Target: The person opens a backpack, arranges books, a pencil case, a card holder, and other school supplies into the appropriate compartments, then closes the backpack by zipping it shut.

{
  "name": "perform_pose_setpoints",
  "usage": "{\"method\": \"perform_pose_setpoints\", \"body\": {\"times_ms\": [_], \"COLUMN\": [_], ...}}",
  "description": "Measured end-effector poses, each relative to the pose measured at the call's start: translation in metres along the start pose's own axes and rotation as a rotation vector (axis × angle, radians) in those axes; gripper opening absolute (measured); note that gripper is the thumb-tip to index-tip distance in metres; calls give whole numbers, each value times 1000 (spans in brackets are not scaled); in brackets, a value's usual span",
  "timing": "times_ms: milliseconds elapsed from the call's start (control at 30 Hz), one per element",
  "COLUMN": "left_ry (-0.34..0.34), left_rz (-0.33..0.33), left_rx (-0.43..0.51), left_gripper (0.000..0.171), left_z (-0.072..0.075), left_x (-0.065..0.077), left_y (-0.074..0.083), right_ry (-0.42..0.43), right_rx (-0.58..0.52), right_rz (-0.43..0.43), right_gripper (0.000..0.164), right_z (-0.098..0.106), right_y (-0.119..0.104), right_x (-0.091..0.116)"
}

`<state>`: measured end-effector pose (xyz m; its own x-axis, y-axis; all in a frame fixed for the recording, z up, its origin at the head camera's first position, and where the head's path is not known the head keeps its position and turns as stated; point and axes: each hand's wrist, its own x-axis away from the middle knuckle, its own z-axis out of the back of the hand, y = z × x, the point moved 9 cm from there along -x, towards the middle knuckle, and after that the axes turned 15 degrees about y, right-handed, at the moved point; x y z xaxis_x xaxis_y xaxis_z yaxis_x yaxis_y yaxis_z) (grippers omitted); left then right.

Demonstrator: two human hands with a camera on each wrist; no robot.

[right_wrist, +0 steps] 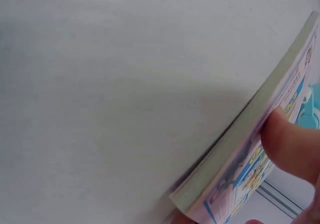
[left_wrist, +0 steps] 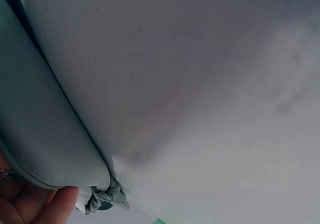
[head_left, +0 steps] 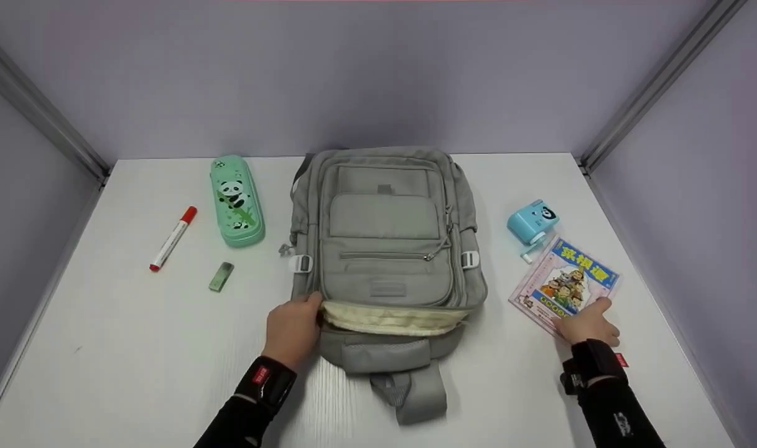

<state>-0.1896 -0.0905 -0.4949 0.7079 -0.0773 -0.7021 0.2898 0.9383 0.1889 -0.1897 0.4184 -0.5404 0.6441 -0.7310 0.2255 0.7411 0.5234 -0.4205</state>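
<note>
Pale walls [head_left: 378,74] enclose a white surface [head_left: 135,348]; on it a grey backpack [head_left: 387,218] lies, its opening [head_left: 397,318] towards the person. Right of it, I see the book [head_left: 568,283] askew, stretching away leftward from the right hand [head_left: 589,323], whose fingers pinch its near edge. The left hand's [head_left: 294,326] fingers grip the opening's left corner.

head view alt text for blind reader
A person's left hand grips an open gray backpack on a white table while the right hand pinches a book. At left lie a green pencil case, a marker and a green block; a blue gadget sits beyond the book.
</note>
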Motion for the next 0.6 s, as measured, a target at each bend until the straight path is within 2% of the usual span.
{"method": "perform_pose_setpoints", "body": {"times_ms": [200,300,367,500,600], "left_ry": [-42,-56,-49,-22,-69], "left_rz": [-35,-108,-183,-321,-374], "left_rx": [28,91,147,212,218], "left_gripper": [16,18,16,16,21], "left_z": [-1,2,4,5,0], "left_x": [-3,-6,-8,-11,-15], "left_y": [-1,-1,-1,-4,-7], "right_ry": [-54,-84,-94,-62,-66], "right_rx": [-49,-75,-80,-98,-206], "right_rz": [-21,-45,-53,-1,31], "right_gripper": [102,106,106,87,65], "right_z": [2,2,2,5,8], "right_y": [7,12,16,18,18], "right_x": [-4,-5,-6,-11,-13]}}
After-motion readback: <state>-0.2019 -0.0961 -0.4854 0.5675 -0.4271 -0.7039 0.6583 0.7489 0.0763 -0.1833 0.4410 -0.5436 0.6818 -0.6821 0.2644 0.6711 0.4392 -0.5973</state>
